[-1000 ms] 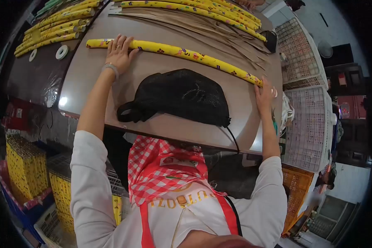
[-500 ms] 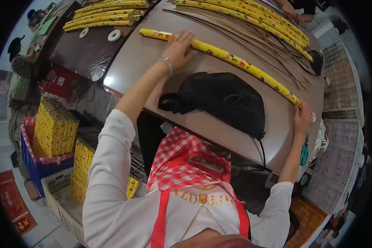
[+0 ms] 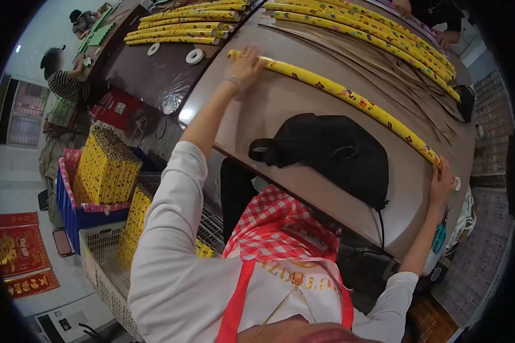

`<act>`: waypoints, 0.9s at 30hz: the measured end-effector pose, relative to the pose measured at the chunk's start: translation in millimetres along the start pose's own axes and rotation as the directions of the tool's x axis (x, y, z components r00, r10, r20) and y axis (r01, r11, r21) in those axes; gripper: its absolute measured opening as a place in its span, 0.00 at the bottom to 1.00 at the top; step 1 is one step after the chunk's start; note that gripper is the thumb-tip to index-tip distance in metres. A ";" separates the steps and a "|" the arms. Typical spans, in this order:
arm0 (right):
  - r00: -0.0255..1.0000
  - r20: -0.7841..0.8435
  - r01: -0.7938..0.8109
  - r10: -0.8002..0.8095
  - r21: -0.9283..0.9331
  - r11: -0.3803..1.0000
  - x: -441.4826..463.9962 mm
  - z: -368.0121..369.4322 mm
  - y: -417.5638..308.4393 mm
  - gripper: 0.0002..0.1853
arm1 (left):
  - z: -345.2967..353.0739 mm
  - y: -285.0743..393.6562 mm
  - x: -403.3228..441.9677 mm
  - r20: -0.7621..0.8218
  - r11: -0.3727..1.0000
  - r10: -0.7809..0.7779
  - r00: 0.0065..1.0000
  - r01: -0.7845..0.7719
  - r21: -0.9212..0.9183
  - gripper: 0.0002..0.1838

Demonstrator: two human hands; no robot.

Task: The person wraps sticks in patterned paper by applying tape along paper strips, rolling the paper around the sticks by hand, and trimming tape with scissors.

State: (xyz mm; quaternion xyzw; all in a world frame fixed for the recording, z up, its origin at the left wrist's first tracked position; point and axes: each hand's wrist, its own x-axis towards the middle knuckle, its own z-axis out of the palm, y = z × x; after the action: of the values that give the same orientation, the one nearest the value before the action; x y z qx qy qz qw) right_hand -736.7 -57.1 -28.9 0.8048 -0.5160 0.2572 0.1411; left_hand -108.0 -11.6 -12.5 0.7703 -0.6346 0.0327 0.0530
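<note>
The long, slim yellow tube [image 3: 349, 98], printed with small purple and dark figures, lay across the brown table [image 3: 257, 117] before you. Your left hand [image 3: 246, 70] lay over it near one end, and your right hand [image 3: 442, 184] touched the other; blur on the left and the right's angle meant I couldn't tell how far either had closed. A black bag [image 3: 332, 154] sat between the tube and your body, with brown strips [image 3: 355, 63] and more yellow tubes [image 3: 372, 41] beyond. Beside you, a blue crate [image 3: 97, 217] and a white basket [image 3: 100, 274] each held upright yellow pieces [image 3: 109, 168].
</note>
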 end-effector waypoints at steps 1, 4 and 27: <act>1.000 -0.005 -0.003 0.003 0.000 1.000 -1.3 -0.1 0.8 0.17 | -3.1 -33.3 -1.4 -0.009 0.996 -0.064 0.998 0.064 0.068 0.34; 1.000 0.009 0.025 -0.024 -0.101 0.995 0.3 -1.6 4.8 0.18 | -14.2 -103.6 -23.9 0.105 0.943 -0.284 0.953 0.258 0.209 0.36; 0.948 0.310 -0.107 -0.069 0.517 0.849 108.2 10.7 -133.6 0.11 | -9.7 -42.6 -95.4 -0.045 0.937 -0.332 0.942 0.324 -0.132 0.30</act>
State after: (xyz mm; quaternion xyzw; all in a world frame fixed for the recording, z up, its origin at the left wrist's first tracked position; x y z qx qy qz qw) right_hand -576.8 -87.3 27.9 0.8379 -0.4494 0.2576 -0.1723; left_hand -84.3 90.6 -15.8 0.8592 -0.4958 0.0099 0.1262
